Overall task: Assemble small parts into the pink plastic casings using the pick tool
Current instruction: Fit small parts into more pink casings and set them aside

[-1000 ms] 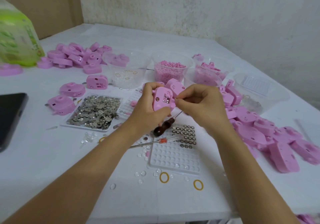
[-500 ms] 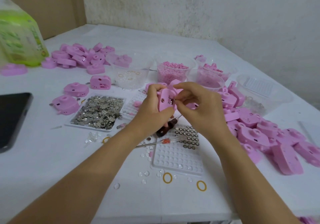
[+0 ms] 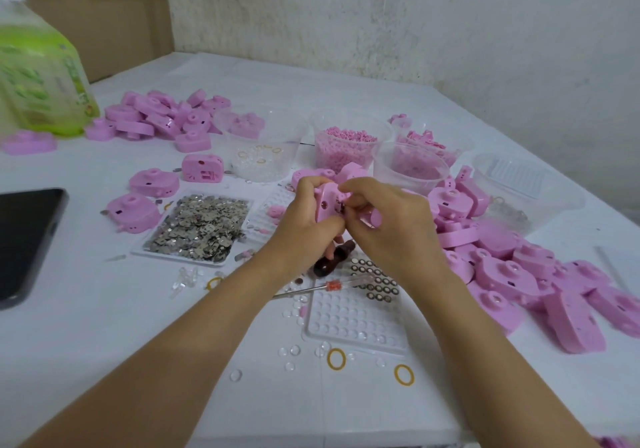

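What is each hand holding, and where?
Left hand grips the casing by its left side. Right hand fingers pinch its top right corner; the pick hold is hidden.

L hand (image 3: 304, 228) grips casing (image 3: 326, 205) (R hand (image 3: 393, 229) pinches it).

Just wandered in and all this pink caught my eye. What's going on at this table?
A person is assembling small pink parts by hand. The left hand grips one pink casing above the table, while the right hand pinches at its face, seemingly seating a small piece. The dark-handled pick tool pokes out beneath the hands; which hand holds it is unclear. More casings lie heaped to the right.
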